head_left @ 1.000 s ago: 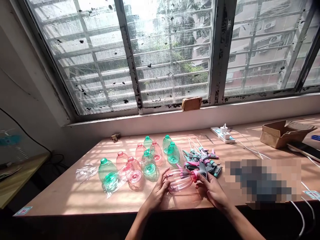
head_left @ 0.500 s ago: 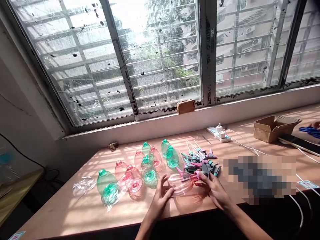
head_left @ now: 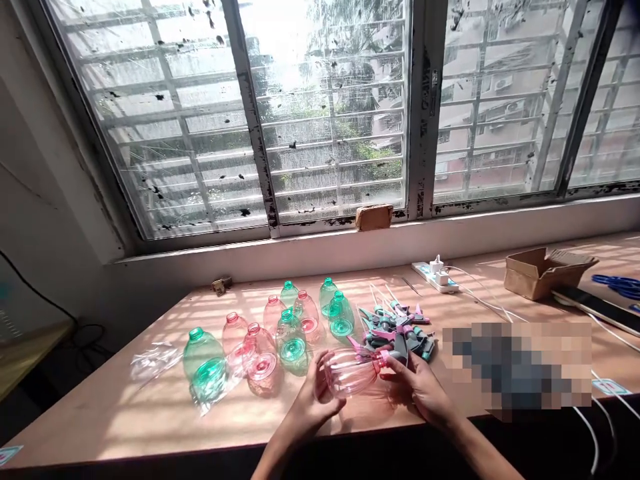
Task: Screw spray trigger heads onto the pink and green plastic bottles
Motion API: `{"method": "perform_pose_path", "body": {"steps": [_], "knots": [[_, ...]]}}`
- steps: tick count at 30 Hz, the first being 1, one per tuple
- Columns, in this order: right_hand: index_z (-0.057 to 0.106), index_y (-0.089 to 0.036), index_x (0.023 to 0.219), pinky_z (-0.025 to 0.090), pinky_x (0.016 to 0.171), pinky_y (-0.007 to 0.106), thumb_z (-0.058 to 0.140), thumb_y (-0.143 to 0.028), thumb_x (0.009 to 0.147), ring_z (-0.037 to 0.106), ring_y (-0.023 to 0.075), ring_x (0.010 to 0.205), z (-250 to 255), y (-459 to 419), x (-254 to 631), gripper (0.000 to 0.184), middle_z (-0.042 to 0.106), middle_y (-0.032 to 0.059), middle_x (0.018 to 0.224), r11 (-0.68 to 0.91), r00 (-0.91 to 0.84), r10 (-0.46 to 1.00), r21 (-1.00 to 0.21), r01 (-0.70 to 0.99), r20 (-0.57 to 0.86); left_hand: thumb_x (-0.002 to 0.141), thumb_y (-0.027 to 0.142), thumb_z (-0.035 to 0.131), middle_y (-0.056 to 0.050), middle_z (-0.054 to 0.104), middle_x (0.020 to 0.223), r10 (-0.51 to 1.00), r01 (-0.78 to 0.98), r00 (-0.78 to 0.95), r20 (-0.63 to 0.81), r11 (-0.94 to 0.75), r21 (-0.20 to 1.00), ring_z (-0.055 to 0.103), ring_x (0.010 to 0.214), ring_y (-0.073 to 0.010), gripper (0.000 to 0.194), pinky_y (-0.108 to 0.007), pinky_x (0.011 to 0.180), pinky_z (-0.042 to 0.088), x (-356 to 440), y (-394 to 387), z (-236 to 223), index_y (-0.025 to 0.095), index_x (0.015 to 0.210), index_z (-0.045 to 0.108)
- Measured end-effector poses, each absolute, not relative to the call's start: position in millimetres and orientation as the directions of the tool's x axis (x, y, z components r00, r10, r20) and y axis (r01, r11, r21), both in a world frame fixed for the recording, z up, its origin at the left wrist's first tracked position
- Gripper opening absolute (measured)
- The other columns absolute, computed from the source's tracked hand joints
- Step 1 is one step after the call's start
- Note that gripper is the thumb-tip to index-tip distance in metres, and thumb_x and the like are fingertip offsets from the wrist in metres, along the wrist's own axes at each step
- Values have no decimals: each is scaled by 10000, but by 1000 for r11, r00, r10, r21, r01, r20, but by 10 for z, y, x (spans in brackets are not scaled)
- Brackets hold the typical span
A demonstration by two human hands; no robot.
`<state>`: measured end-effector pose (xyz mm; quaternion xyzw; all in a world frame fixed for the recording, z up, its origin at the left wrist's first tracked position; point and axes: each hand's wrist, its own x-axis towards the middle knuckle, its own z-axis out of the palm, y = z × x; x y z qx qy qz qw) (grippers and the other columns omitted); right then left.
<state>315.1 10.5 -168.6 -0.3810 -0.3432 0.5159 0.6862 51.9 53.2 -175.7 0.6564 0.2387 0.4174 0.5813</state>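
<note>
While left hand (head_left: 316,400) cups pink bottle (head_left: 351,375), right hand (head_left: 425,388) grips collar (head_left: 383,359), sprayers (head_left: 399,321) heaped behind.

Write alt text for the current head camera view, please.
A transparent pink bottle is held sideways at a table, left hand at its base, right hand at its neck. Green bottles and pink bottles stand left of a pile of grey spray heads, with a window beyond.
</note>
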Motion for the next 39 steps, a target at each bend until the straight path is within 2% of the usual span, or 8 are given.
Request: {"method": "perform_pose_path", "body": {"steps": [6,13,17,21,26,31,33,39], "knots": [[725,-203,997,406,337,184,969,-545,689,562,113,419,-1756,84,3114,521,633,-50,621,127,207,978,-868,-480,29,828,413,900,-189,473,1620,783,-158,587,205,-138,978,519,1473,-376,962,-580,1250,368,512,434,-1646,299,1597,333],[810,-166,961,572,546,277,1018,-446,634,624,140,569,-1740,61,3140,478,759,29,795,236,232,960,-898,-370,157,883,612,786,-168,524,1508,818,-152,545,184,-120,981,592,1360,-355,847,-561,1218,379,512,456,-1628,282,1567,409],[818,-185,1024,572,561,280,1007,-447,655,638,147,575,-1775,77,3148,490,774,28,823,195,219,969,-895,-401,113,787,564,895,-193,441,1573,827,-130,527,194,-148,980,597,1333,-376,1063,-569,1175,434,508,478,-1714,311,1631,300],[830,-184,945,603,608,294,1001,-474,654,687,193,682,-1845,107,3148,444,789,56,863,183,205,973,-905,-383,109,767,543,913,-193,318,1683,770,-116,556,313,-301,946,444,1498,-418,1259,-600,1262,317,501,535,-1864,353,1698,87],[842,-202,1024,633,667,307,1016,-465,637,715,216,787,-1888,117,3185,500,802,69,949,196,189,973,-897,-397,129,724,630,907,-152,131,1788,744,-82,601,293,-307,948,104,1648,-436,1313,-597,1322,136,524,546,-1842,329,1707,90],[828,-190,862,638,704,297,1039,-480,577,707,180,721,-1835,106,3211,458,770,24,805,171,216,973,-882,-439,81,949,763,558,-187,535,1569,742,-54,620,254,-283,957,475,1497,-369,1017,-579,1295,235,533,450,-1612,261,1715,115],[814,-179,819,634,687,287,1037,-518,555,705,176,705,-1795,106,3204,485,759,21,770,150,204,977,-890,-430,66,908,709,685,-184,629,1439,758,-23,607,238,-282,959,576,1380,-365,1108,-574,1257,313,526,439,-1605,242,1717,88],[770,-158,762,567,509,267,1018,-574,557,644,149,522,-1725,104,3168,526,718,16,669,115,182,982,-904,-412,42,707,571,945,-197,254,1729,757,-6,587,287,-350,937,363,1551,-410,1340,-529,1241,379,520,497,-1764,313,1711,97]]}}
